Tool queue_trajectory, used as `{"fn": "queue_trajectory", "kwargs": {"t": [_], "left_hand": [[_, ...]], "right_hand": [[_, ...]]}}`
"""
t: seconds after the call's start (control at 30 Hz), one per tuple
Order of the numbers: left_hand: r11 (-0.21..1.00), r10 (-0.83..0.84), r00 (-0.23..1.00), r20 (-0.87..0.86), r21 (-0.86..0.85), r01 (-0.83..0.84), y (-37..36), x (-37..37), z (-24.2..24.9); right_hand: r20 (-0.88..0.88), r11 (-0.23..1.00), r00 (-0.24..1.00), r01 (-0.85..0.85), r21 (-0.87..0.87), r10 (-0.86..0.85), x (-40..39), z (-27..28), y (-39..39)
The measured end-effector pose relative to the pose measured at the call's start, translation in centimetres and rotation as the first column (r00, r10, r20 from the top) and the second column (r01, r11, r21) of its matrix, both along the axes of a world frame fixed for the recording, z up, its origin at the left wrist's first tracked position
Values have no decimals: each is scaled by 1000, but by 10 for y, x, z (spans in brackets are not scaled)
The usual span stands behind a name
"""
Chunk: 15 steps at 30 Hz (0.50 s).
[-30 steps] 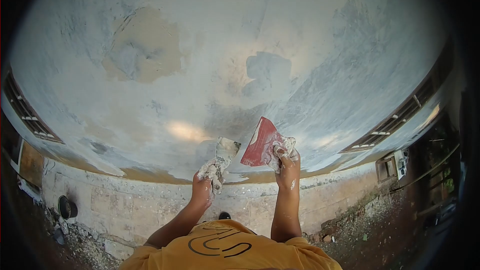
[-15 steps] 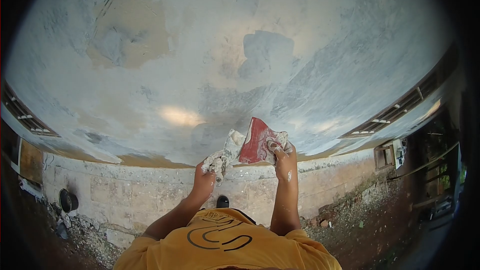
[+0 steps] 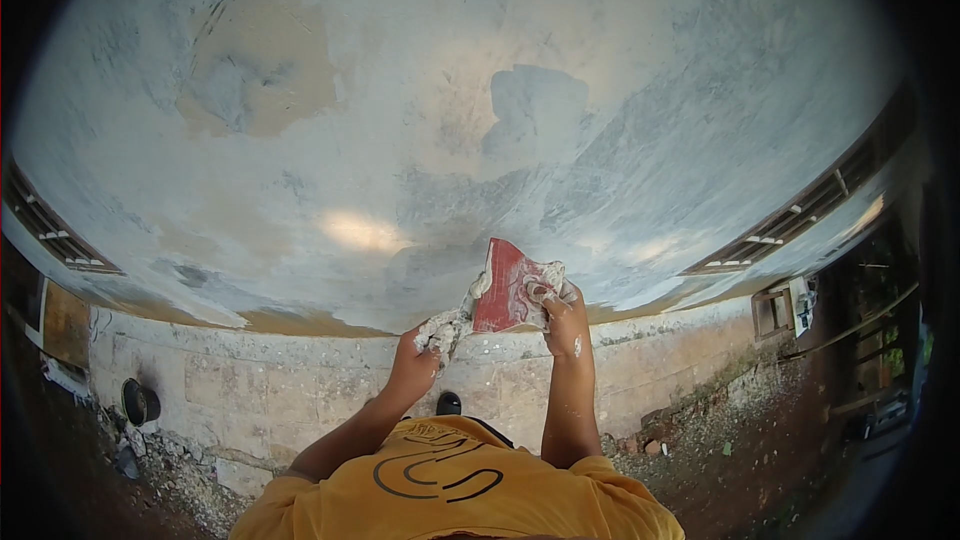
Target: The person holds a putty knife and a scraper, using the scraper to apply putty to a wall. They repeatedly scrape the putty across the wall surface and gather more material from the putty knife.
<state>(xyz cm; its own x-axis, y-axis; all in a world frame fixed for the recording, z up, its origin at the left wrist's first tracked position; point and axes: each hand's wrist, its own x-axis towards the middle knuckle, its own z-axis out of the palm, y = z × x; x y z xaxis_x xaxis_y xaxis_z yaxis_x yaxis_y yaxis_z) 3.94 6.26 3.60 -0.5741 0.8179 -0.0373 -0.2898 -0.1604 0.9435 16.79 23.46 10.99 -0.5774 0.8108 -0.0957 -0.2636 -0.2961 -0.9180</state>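
Patchy wall (image 3: pixel 400 110) (faintly shiny), barred window (image 3: pixel 60 230), rubble (image 3: pixel 188 485)

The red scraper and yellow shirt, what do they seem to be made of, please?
Red scraper: probably plastic, dull, judging by its flat, pale-smeared red surface; painted metal possible. Yellow shirt: matte fabric, perhaps cotton, with soft creases.

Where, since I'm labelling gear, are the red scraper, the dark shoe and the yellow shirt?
Red scraper (image 3: pixel 502 292): head view, middle of its blade.
Dark shoe (image 3: pixel 448 403): head view, its visible toe end.
Yellow shirt (image 3: pixel 450 478): head view, its printed front.
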Motion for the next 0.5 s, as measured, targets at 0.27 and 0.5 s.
{"fn": "queue_trajectory", "kwargs": {"t": [0.27,0.5], "left_hand": [[1000,-8,954,301,31,-1,-1,1,7],[1000,-16,897,443,24,6,-2,-4,19]], "right_hand": [[-238,974,971,-87,-208,37,5,3,6],[-334,996,940,-83,-33,67,7,54,7]]}}
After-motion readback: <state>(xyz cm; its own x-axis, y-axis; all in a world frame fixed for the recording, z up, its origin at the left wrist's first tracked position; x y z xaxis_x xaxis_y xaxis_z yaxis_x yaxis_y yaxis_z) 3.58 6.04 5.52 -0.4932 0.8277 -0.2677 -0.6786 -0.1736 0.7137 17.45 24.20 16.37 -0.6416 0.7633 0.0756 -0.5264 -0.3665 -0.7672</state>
